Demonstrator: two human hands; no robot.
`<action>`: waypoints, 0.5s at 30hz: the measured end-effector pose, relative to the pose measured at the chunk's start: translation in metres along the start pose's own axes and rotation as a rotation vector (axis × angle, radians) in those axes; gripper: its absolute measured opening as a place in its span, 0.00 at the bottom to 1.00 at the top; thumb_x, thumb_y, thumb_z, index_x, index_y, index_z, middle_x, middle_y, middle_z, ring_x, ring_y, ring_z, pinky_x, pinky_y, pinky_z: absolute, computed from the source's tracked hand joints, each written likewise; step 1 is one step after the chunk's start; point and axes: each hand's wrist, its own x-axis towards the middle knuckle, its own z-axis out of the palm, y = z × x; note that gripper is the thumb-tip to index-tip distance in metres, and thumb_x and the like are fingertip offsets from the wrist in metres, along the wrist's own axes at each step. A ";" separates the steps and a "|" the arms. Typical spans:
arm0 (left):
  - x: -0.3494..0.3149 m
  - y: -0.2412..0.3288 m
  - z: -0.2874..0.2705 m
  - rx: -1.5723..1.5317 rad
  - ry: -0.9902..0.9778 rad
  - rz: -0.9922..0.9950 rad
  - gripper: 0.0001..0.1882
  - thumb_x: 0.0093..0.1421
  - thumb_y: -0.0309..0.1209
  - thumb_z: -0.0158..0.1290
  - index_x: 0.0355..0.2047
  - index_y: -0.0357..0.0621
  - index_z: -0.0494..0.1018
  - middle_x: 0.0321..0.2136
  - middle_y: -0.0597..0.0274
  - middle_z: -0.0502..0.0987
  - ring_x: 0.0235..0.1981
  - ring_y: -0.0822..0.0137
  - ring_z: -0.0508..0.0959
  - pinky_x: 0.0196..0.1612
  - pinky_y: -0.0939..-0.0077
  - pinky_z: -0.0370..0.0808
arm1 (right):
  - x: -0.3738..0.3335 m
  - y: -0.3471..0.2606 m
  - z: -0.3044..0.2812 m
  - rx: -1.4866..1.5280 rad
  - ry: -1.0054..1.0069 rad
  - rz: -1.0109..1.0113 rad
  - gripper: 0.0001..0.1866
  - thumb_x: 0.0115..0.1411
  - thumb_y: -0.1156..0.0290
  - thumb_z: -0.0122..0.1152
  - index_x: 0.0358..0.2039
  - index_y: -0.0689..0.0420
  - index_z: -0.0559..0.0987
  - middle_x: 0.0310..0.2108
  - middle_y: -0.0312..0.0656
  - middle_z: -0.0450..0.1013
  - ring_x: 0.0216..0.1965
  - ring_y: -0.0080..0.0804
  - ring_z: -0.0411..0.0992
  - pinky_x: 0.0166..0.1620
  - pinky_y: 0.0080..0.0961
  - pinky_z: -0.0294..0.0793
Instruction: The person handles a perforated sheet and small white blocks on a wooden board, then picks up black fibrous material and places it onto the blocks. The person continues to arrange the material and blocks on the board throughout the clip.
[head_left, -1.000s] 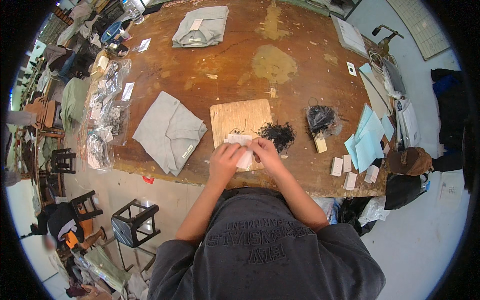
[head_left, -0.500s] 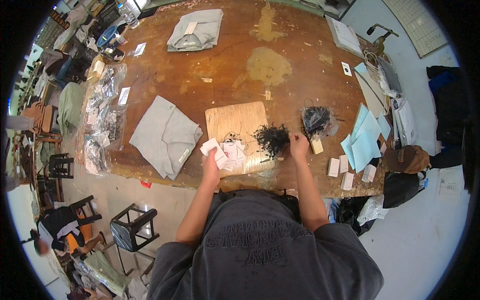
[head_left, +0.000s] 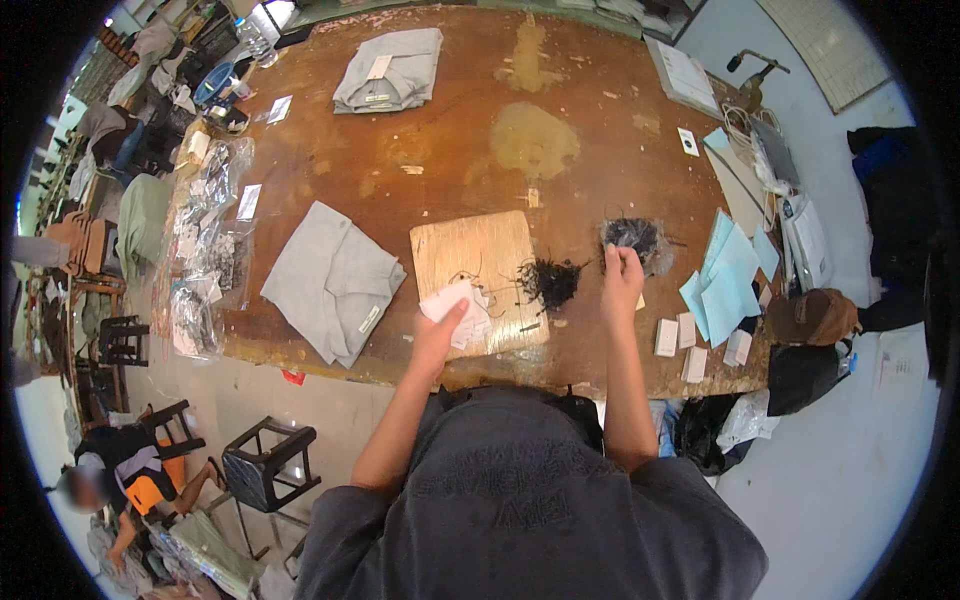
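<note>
White paper hang tags [head_left: 447, 300] are held in my left hand [head_left: 437, 338], its thumb lying over them. Beneath it, more tags spread on a square wooden board [head_left: 470, 238], among a few thin black loops. A tangled pile of black tag strings [head_left: 552, 286] lies at the board's right edge. My right hand [head_left: 622, 285] is raised right of that pile, fingers pinched together; whatever they hold is too fine to make out. Just beyond its fingertips sits a clear plastic bag [head_left: 650, 240] of black strings. Left of the board rests a folded grey garment [head_left: 325, 275].
Another folded grey garment [head_left: 390, 70] lies at the table's far side. Small white boxes [head_left: 666, 337] and light blue sheets [head_left: 728, 275] are on the right, near a brown cap [head_left: 812, 318]. Clear bags [head_left: 205, 250] line the left edge. A black stool [head_left: 268, 465] stands on the floor.
My right hand has moved right and away from the string pile, toward the plastic bag. My left hand has shifted slightly right over the board with its tags, now turned flatter.
</note>
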 end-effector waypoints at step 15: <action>-0.014 0.005 0.022 0.191 -0.475 0.069 0.13 0.57 0.25 0.56 0.41 0.33 0.74 0.51 0.62 0.71 0.50 0.67 0.72 0.52 0.76 0.69 | -0.030 -0.001 0.022 -0.088 -0.154 0.036 0.13 0.65 0.65 0.53 0.30 0.63 0.72 0.18 0.36 0.65 0.22 0.21 0.60 0.27 0.24 0.63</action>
